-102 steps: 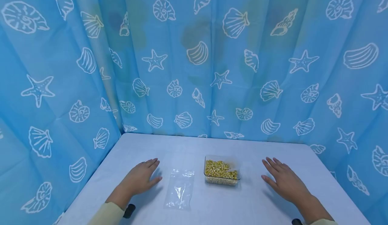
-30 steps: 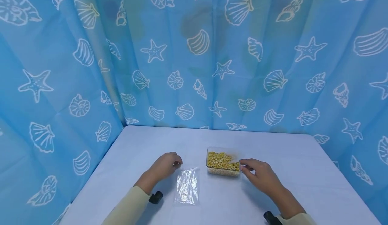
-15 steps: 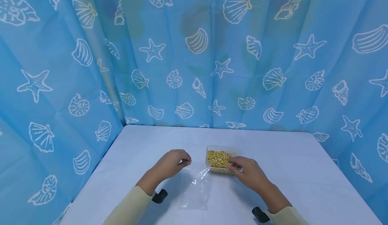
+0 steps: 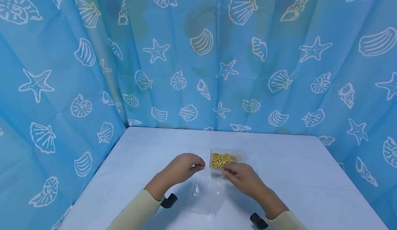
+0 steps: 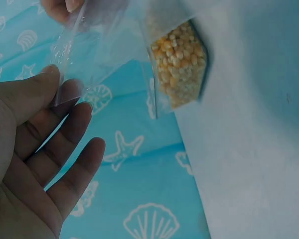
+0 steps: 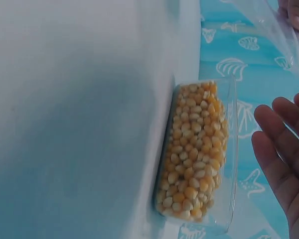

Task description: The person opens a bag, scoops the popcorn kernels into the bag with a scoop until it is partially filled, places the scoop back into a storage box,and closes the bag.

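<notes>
A clear zip-top plastic bag [image 4: 207, 197] hangs between my two hands, raised over the table's front half. My left hand [image 4: 184, 168] pinches one top corner; in the left wrist view its thumb and index finger meet on the bag's zip edge [image 5: 65, 59], the other fingers loosely spread. My right hand [image 4: 245, 178] pinches the opposite top corner, seen at the top of the left wrist view. Just beyond the bag stands a clear rectangular box [image 6: 232, 149] filled with yellow corn kernels [image 6: 192, 149]. My right hand hides its near right part in the head view.
A white-covered table [image 4: 294, 175] lies under everything. Blue curtains [image 4: 173, 58] with white shells and starfish stand along its back and sides. Black wrist cameras [image 4: 169, 200] sit under both wrists, close over the table.
Both hands came in from the sides, and the bag that lay flat on the table is now lifted by its top corners. Over the last second it has shifted right, toward the front of the box.
</notes>
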The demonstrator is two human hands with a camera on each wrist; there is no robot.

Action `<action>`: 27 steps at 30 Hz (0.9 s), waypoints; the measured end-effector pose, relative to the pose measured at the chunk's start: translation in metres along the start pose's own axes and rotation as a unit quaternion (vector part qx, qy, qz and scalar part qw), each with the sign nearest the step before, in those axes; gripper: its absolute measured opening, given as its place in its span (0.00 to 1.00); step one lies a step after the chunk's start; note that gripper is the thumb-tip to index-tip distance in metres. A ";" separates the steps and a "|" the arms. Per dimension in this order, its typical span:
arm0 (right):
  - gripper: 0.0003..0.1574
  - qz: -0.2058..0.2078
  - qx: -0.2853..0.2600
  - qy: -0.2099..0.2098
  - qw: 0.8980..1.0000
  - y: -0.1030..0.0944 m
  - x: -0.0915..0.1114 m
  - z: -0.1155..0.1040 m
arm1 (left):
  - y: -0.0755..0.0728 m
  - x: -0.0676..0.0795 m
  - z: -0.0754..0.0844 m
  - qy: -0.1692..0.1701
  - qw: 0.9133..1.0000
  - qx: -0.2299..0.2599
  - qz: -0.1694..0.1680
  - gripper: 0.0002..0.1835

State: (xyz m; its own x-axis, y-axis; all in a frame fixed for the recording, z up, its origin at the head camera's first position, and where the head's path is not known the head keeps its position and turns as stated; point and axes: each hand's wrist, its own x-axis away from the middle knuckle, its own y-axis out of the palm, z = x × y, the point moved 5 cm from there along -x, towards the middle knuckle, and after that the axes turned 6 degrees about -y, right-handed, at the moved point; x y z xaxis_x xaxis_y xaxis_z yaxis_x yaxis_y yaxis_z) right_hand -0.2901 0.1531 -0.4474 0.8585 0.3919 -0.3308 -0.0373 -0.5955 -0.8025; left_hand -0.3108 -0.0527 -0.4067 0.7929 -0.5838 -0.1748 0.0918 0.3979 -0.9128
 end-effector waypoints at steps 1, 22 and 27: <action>0.14 -0.002 0.001 -0.004 1.000 0.001 0.000 0.000 | 0.001 0.000 0.001 0.004 1.000 -0.001 0.000 0.07; 0.11 -0.072 -0.045 -0.057 0.995 0.007 0.003 -0.001 | 0.007 -0.006 0.012 0.033 0.999 -0.006 0.015 0.09; 0.09 -0.075 -0.082 -0.042 0.993 0.004 0.004 -0.001 | 0.004 -0.008 0.016 0.033 0.998 -0.013 0.050 0.13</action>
State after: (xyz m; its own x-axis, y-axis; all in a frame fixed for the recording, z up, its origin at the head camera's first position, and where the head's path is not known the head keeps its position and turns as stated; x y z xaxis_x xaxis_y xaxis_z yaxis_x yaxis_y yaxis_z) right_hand -0.2864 0.1517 -0.4519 0.8016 0.5386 -0.2597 0.1781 -0.6297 -0.7562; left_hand -0.3078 -0.0353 -0.4030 0.7554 -0.5883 -0.2886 -0.0023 0.4380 -0.8989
